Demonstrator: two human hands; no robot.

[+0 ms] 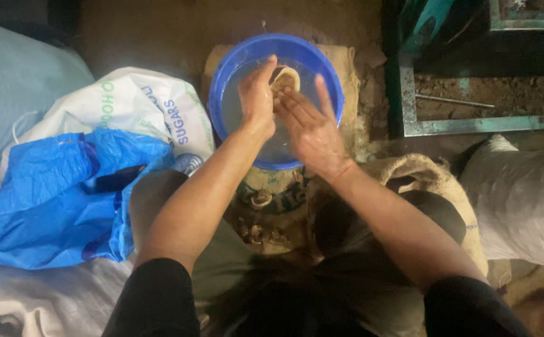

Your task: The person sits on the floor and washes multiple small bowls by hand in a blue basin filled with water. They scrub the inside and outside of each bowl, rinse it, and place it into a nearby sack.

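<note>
l hand (257, 95) + r hand (310, 128) together, fingers outstretched
</note>
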